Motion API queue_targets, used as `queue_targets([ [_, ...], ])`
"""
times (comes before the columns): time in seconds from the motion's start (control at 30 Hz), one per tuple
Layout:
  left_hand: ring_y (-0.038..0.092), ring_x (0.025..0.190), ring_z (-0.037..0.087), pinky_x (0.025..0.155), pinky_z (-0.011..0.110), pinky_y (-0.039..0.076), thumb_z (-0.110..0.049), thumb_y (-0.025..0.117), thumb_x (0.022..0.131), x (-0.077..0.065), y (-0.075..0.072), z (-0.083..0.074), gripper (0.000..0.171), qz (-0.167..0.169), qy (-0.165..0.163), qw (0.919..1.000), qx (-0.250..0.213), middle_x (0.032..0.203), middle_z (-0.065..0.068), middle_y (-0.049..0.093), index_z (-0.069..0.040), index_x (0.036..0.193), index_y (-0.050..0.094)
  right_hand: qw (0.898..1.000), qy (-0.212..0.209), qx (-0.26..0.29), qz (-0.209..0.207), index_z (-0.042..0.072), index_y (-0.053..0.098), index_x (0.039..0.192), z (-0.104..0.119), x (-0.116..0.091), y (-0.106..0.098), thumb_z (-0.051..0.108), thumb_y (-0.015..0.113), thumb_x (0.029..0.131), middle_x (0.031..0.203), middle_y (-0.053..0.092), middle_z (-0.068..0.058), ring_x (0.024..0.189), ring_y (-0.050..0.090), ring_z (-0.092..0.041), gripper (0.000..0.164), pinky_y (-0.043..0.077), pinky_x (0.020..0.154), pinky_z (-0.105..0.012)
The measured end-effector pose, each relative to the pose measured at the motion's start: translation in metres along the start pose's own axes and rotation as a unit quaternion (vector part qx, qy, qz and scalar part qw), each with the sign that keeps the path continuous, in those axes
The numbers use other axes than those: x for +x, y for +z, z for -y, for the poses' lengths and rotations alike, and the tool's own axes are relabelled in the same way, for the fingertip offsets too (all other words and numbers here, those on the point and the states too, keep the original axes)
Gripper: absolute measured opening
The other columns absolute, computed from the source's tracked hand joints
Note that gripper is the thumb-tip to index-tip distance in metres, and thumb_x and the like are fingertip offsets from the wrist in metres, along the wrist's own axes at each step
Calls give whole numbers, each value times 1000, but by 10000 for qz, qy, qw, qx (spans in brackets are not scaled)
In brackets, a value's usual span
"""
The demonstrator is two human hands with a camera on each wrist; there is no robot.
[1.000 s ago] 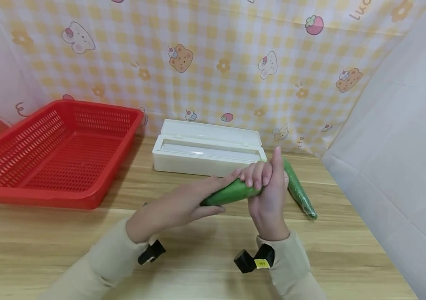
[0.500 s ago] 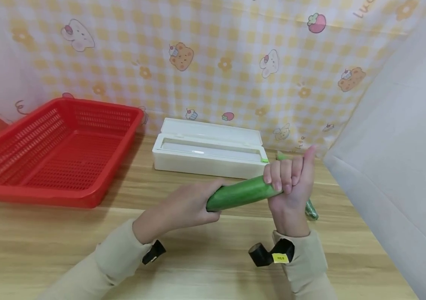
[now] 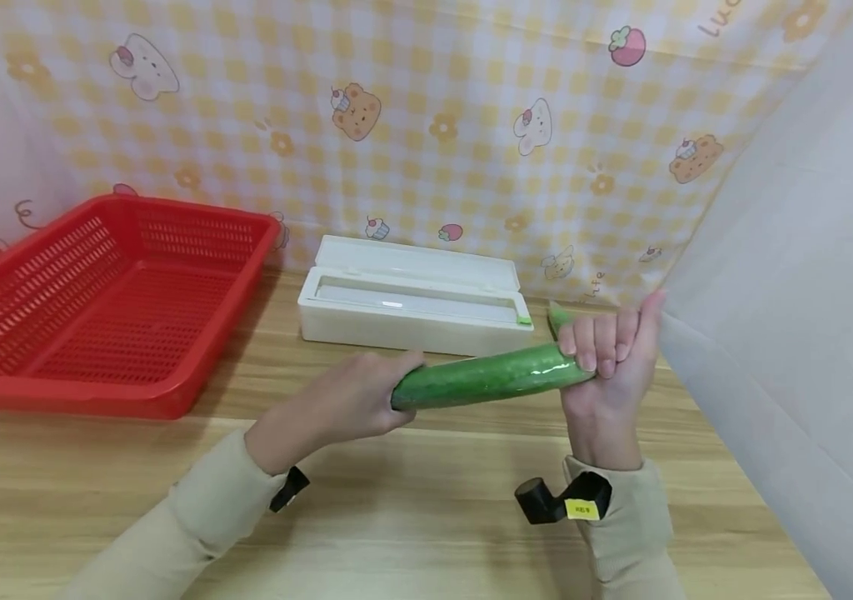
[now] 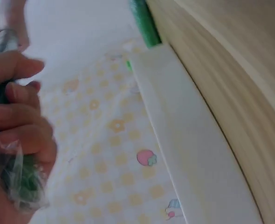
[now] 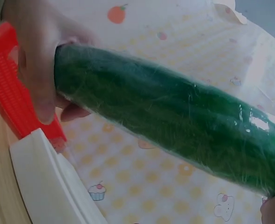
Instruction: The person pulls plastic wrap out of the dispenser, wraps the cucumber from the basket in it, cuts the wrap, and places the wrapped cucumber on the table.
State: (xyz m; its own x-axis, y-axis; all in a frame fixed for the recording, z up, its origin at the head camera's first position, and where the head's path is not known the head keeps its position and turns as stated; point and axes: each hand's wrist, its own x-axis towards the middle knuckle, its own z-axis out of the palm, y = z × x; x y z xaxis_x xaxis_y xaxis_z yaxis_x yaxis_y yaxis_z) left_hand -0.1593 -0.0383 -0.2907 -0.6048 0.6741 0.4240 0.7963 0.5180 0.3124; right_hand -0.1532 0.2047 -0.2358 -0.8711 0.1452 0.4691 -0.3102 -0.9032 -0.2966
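Observation:
A long green cucumber (image 3: pixel 486 379) is held above the table between both hands, nearly level with its right end a little higher. Clear plastic film shines on its skin in the right wrist view. My left hand (image 3: pixel 344 400) grips the left end, and in the left wrist view loose crinkled film (image 4: pixel 23 182) pokes out below the curled fingers. My right hand (image 3: pixel 606 375) has its fingers wrapped over the other end, thumb pointing up. Behind the right hand lies a second cucumber (image 3: pixel 558 317), mostly hidden in the head view.
A white box (image 3: pixel 411 329) with its lid raised stands behind the cucumber, a small green piece (image 3: pixel 523 320) at its right end. At the left is a red plastic basket (image 3: pixel 82 392). Patterned cloth (image 3: pixel 441 167) hangs at the back, with a white sheet (image 3: pixel 794 292) on the right.
My right hand has moved right, away from the left hand, so more of the cucumber shows between them. The left hand has slid slightly left along with its end.

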Motion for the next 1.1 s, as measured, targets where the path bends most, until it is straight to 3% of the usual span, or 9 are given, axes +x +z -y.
queue_targets([
  [0.27, 40, 48, 5, 46, 19, 39, -10, 73, 70, -1, 4, 6, 25, -1573, 588, 9757, 1404, 57, -6, 43, -11, 76, 49, 9962, 137, -197, -840, 8, 34, 42, 3, 0, 0, 42, 32, 99, 31, 34, -4, 30, 35, -16, 67, 38, 42, -29],
  [0.37, 38, 48, 4, 46, 17, 36, -9, 72, 70, -3, 3, 5, 25, -1247, 358, 9867, 975, 56, -6, 40, -10, 77, 48, 9969, 253, -173, -723, 7, 36, 44, 3, 1, -1, 37, 33, 101, 34, 36, -5, 33, 37, -17, 64, 39, 45, -29],
  [0.43, 40, 50, 4, 48, 17, 37, -8, 71, 71, -3, 3, 3, 22, -684, 33, 9975, 179, 58, -7, 44, -10, 81, 51, 9990, 266, -139, -340, 6, 38, 47, 2, 1, -1, 33, 32, 102, 37, 39, -6, 37, 40, -18, 61, 40, 47, -29],
  [0.5, 44, 56, 5, 53, 19, 40, -10, 70, 72, -2, 1, 0, 20, 41, -501, 9945, -913, 64, -6, 51, -10, 87, 57, 9994, 319, 54, 146, 4, 40, 51, 1, 1, -2, 30, 31, 102, 42, 43, -8, 41, 43, -20, 58, 41, 48, -30],
  [0.57, 44, 55, 7, 49, 22, 40, -14, 70, 73, -1, -1, -3, 20, 854, -1203, 9641, -2208, 66, -4, 52, -11, 89, 59, 9964, 388, 244, 710, 3, 42, 53, -1, 0, -3, 28, 32, 102, 44, 45, -8, 44, 46, -21, 56, 42, 51, -31],
  [0.7, 37, 45, 9, 39, 21, 31, -19, 70, 73, -2, -6, -8, 23, 1890, -2224, 8775, -3805, 57, -1, 46, -9, 89, 55, 9812, 606, 733, 1680, 4, 40, 48, -2, 0, -5, 33, 28, 102, 40, 39, -7, 41, 44, -21, 62, 42, 51, -32],
  [0.77, 34, 42, 9, 37, 20, 29, -19, 69, 73, -2, -6, -9, 24, 1992, -2387, 8651, -3936, 53, -1, 43, -8, 90, 54, 9783, 734, 894, 1717, 5, 37, 46, -2, 0, -6, 35, 25, 102, 38, 34, -5, 38, 41, -20, 64, 40, 50, -32],
  [0.93, 49, 62, 13, 53, 26, 42, -15, 67, 72, 2, 1, -8, 30, 1144, -2138, 9292, -2790, 74, 1, 55, -11, 101, 58, 9917, 856, 868, 416, 6, 34, 43, 1, 0, -7, 36, 32, 101, 35, 37, -7, 34, 41, -21, 65, 40, 46, -32],
  [1.1, 52, 60, 10, 55, 23, 46, -8, 69, 73, 2, 6, -3, 29, -235, -976, 9919, -773, 74, 1, 60, -8, 98, 56, 9885, 858, 661, -1054, 7, 35, 41, 2, 3, -8, 39, 46, 95, 33, 39, -7, 32, 40, -20, 64, 42, 45, -31],
])
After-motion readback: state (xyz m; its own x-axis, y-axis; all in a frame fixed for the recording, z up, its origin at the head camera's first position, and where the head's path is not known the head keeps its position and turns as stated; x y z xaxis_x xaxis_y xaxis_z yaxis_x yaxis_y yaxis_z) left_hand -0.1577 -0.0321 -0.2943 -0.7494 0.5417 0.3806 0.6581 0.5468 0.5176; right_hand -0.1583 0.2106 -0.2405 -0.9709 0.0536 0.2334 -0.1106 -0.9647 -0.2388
